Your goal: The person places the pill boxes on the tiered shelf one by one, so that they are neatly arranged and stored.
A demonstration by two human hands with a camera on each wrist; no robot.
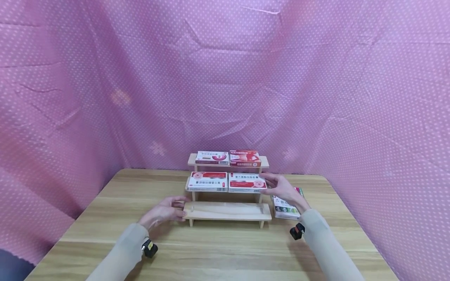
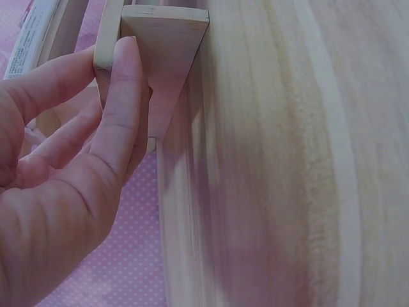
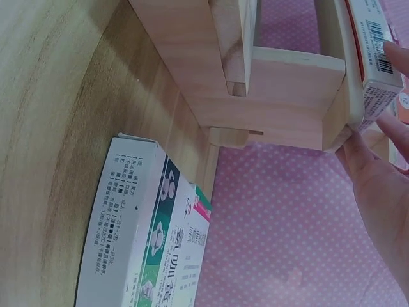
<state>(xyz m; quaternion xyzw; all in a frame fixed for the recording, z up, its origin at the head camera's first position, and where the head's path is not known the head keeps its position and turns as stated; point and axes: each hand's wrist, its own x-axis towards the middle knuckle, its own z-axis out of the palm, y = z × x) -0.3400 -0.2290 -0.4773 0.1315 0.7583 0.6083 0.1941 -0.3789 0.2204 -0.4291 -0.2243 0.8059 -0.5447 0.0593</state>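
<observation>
A three-tier wooden shelf (image 1: 228, 212) stands on the table. At the left end of its lowest tier, my left hand (image 1: 165, 212) pinches the board (image 2: 110, 32) between thumb and fingers. My right hand (image 1: 281, 189) is at the right end of the middle tier. Its fingers hold the end of a red and white medicine box (image 1: 247, 182), and one digit (image 3: 358, 153) lies against the corner of the tier board in the right wrist view. Beside that box, another red and white medicine box (image 1: 208, 182) lies flat.
On the top tier lie a white box with a purple swirl (image 1: 212, 157) and a red-orange box (image 1: 245, 157). A white and green medicine box (image 1: 285, 208) lies on the table (image 1: 225, 253) right of the shelf, partly behind my right forearm. Pink dotted cloth (image 1: 225, 78) hangs behind.
</observation>
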